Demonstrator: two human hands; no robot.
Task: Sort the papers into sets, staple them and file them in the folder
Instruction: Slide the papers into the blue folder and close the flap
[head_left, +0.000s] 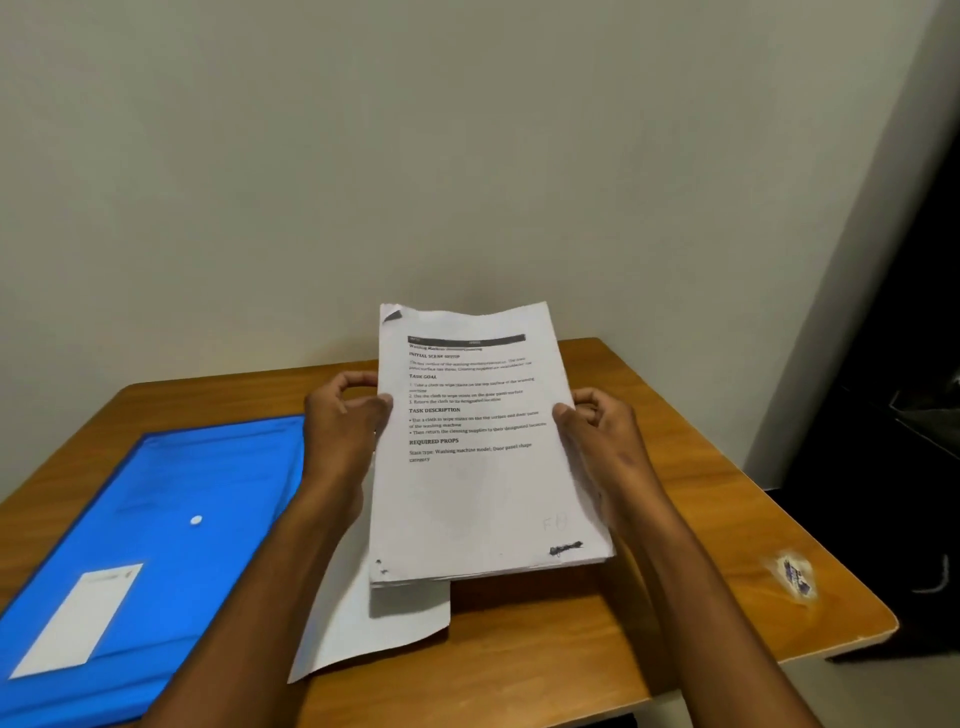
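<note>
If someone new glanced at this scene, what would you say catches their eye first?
Most likely the stack of printed papers, held up at the centre over the wooden table, with the left hand gripping its left edge and the right hand its right edge. Next comes the bright blue folder lying flat at the left, and a loose white sheet under the stack.

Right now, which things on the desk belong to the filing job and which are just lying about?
Job: paper stack, held by left hand and right hand; loose sheet; blue folder.
Lying about: torn sticker on the wooden desk.
</note>
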